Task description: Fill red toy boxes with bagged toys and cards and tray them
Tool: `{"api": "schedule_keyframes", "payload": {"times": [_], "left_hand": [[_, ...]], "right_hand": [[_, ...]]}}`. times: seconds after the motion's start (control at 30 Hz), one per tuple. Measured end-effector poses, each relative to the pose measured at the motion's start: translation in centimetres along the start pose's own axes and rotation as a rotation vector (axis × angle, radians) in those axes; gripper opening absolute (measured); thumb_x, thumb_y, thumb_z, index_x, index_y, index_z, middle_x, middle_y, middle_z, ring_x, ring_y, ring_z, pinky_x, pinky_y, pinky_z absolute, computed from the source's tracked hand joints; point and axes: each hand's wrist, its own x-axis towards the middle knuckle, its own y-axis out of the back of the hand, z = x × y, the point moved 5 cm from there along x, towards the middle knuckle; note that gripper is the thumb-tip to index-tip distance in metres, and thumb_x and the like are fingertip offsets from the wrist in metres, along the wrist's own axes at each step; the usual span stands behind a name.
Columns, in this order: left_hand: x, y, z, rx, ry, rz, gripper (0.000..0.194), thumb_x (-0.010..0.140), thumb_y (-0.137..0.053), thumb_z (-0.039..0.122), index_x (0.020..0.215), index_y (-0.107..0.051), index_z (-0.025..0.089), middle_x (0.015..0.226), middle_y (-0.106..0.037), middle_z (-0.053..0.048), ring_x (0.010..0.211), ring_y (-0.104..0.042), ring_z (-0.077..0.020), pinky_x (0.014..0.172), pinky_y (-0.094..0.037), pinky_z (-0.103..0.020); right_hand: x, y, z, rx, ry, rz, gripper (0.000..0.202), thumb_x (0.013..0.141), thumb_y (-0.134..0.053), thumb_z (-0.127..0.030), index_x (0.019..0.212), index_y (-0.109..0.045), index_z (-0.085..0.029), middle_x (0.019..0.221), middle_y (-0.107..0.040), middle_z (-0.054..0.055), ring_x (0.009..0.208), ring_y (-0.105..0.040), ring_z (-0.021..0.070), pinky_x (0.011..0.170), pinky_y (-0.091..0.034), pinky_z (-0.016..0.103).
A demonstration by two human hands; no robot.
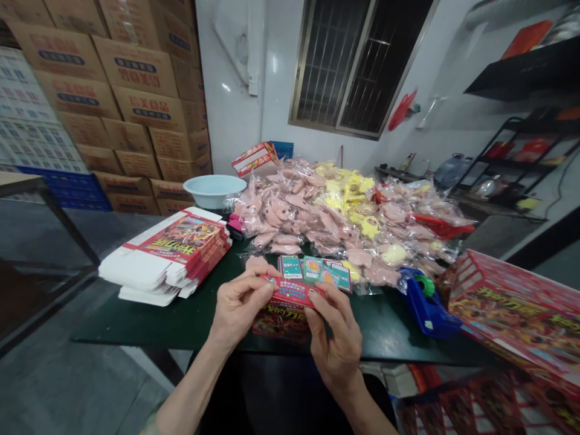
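Both hands are on a small red printed box [281,323] at the table's front edge, its upper panel with coloured lettering facing me. My left hand [238,302] pinches the panel's upper left corner between thumb and fingers. At the right end, my right hand [338,329] grips the same box, its fingers curled around the edge. Just beyond the box lie several printed cards [291,267] with green and orange pictures. Behind them rises a big heap of clear-bagged pink and yellow plush-looking pieces [299,211].
Flattened red-and-white boxes [181,241] are stacked on the left of the dark green table [212,323]. A blue tape dispenser [426,308] and a large red carton [521,314] stand at right. A pale blue basin [212,188] sits at the back left, before stacked brown cartons [145,109].
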Motion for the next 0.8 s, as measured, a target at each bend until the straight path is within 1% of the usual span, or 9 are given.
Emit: {"api": "schedule_keyframes", "payload": {"times": [0.07,0.2,0.3,0.37,0.5,0.6,0.67,0.73,0.8], "left_hand": [[-0.3,-0.1,0.0,0.057,-0.056,0.007,0.008,0.068,-0.073,0.023,0.069,-0.067,0.016,0.091,-0.068,-0.009,0.088,-0.063,-0.0217,0.073,-0.051,-0.032],[-0.6,-0.6,0.0,0.301,-0.175,0.064,0.019,0.063,-0.076,0.018,0.080,-0.066,0.019,0.090,-0.068,-0.005,0.087,-0.064,-0.0187,0.078,-0.051,-0.030],[-1.1,-1.1,0.2,0.439,-0.246,0.168,0.020,0.068,-0.073,0.019,0.087,-0.065,0.020,0.089,-0.065,-0.002,0.082,-0.062,-0.0157,0.077,-0.049,-0.026],[-1.6,-1.6,0.3,0.500,-0.266,0.253,0.025,0.070,-0.071,0.020,0.094,-0.063,0.021,0.092,-0.064,0.000,0.081,-0.061,-0.0141,0.078,-0.048,-0.024],[-2.3,-3.0,-0.2,0.636,-0.280,0.249,0.034,0.073,-0.069,0.024,0.106,-0.061,0.023,0.096,-0.065,0.000,0.082,-0.061,-0.0144,0.082,-0.045,-0.024],[-2.4,-3.5,-0.7,0.695,-0.301,0.263,0.036,0.071,-0.071,0.025,0.106,-0.062,0.023,0.096,-0.067,0.000,0.079,-0.063,-0.0147,0.079,-0.047,-0.024],[-2.6,-3.5,-0.8,0.701,-0.323,0.286,0.038,0.069,-0.073,0.024,0.105,-0.062,0.022,0.094,-0.068,0.000,0.074,-0.064,-0.0135,0.075,-0.049,-0.023],[-2.7,-3.6,-0.6,0.704,-0.346,0.281,0.038,0.068,-0.074,0.023,0.105,-0.063,0.021,0.092,-0.069,0.000,0.071,-0.064,-0.0123,0.073,-0.050,-0.021],[-3.0,-3.6,-0.4,0.704,-0.366,0.273,0.037,0.068,-0.074,0.022,0.104,-0.064,0.021,0.090,-0.069,0.001,0.070,-0.064,-0.0109,0.071,-0.050,-0.018]], "right_hand": [[-0.2,-0.2,0.2,0.025,-0.002,0.002,0.035,0.083,-0.052,-0.004,0.112,-0.055,-0.024,0.107,-0.057,0.009,0.099,-0.060,0.0191,0.078,-0.055,0.034],[-0.1,-0.6,1.0,0.069,-0.044,-0.033,0.032,0.084,-0.050,-0.007,0.110,-0.054,-0.025,0.107,-0.057,0.008,0.102,-0.058,0.0186,0.084,-0.052,0.037],[-0.5,1.0,3.7,0.003,-0.209,-0.068,0.036,0.085,-0.053,-0.017,0.120,-0.048,-0.021,0.116,-0.054,0.011,0.101,-0.058,0.0198,0.077,-0.053,0.033],[-1.0,4.4,6.6,-0.147,-0.387,0.004,0.033,0.085,-0.052,-0.025,0.117,-0.051,-0.017,0.109,-0.057,0.011,0.087,-0.061,0.0172,0.067,-0.052,0.029],[-1.9,15.0,12.4,-0.513,-0.649,0.196,0.025,0.082,-0.047,-0.036,0.079,-0.061,-0.015,0.079,-0.060,0.007,0.074,-0.056,0.0189,0.071,-0.046,0.034],[-2.0,21.0,16.3,-0.594,-0.801,0.180,0.020,0.077,-0.053,-0.033,0.069,-0.062,-0.017,0.072,-0.061,0.007,0.076,-0.056,0.0223,0.074,-0.043,0.036],[-1.9,22.8,18.6,-0.567,-0.927,0.075,0.018,0.074,-0.060,-0.031,0.061,-0.061,-0.018,0.063,-0.060,0.004,0.071,-0.057,0.0210,0.070,-0.043,0.032],[-2.1,23.1,20.3,-0.501,-1.062,-0.051,0.022,0.076,-0.064,-0.030,0.059,-0.060,-0.017,0.058,-0.058,-0.001,0.063,-0.057,0.0166,0.065,-0.044,0.028],[-2.4,22.8,21.4,-0.433,-1.197,-0.140,0.023,0.081,-0.062,-0.032,0.068,-0.061,-0.014,0.064,-0.059,-0.003,0.062,-0.058,0.0128,0.062,-0.047,0.026]]}}
